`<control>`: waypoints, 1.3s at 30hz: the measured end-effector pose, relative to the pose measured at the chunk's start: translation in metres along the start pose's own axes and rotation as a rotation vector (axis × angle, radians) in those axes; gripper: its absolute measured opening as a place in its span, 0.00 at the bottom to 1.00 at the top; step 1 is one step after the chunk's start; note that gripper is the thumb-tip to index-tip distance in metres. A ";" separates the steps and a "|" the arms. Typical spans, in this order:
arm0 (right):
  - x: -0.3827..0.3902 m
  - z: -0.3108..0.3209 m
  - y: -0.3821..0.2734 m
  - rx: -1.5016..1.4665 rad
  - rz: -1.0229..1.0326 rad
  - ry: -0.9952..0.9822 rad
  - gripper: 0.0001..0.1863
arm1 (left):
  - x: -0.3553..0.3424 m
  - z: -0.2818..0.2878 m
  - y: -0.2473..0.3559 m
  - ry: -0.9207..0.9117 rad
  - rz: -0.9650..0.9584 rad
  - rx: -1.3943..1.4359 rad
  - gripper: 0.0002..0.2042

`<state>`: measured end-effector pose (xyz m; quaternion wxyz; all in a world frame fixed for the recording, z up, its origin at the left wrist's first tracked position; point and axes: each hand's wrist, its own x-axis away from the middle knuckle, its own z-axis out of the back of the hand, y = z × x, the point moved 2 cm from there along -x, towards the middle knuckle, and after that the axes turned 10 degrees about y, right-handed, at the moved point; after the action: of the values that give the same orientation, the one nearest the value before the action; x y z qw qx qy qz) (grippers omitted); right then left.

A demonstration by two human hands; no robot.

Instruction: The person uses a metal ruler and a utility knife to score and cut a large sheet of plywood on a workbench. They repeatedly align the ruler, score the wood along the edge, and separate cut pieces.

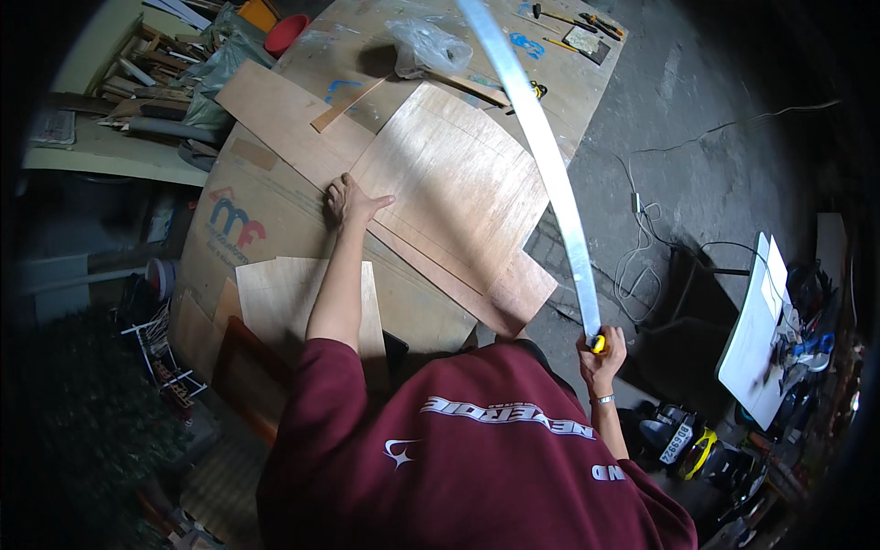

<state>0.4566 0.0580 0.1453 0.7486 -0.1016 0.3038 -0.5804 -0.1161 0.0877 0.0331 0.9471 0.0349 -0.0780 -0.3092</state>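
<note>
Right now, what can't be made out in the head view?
All in the head view:
Silver strip: upper end cut off by the top edge.
Yellow piece at the strip's lower end: too small to identify, and the right hand around it hides part.
Plastic bag: contents, if any, unclear through creases and glare.
Pale panel at lower left: middle hidden by the left forearm.

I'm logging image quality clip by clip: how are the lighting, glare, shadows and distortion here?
All in the head view: corners fall to black around the round lens edge; bright glare along the metal strip, which looks curved, probably lens bend at least partly; a soft shadow band across the plywood sheet.
</note>
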 end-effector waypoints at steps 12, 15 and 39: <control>-0.003 0.001 -0.004 0.028 -0.085 0.152 0.12 | 0.060 -0.010 -0.078 -0.381 0.041 0.578 0.44; -0.003 0.003 -0.004 0.039 -0.092 0.125 0.11 | 0.096 0.027 -0.064 -0.717 0.082 0.971 0.35; -0.080 -0.010 -0.013 -0.168 0.069 0.050 0.13 | 0.347 0.067 -0.066 0.053 0.520 1.903 0.32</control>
<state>0.4292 0.1308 0.1713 0.7492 -0.1388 0.3736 -0.5290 0.1113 -0.1717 0.1352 0.5638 0.7710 -0.2783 0.1011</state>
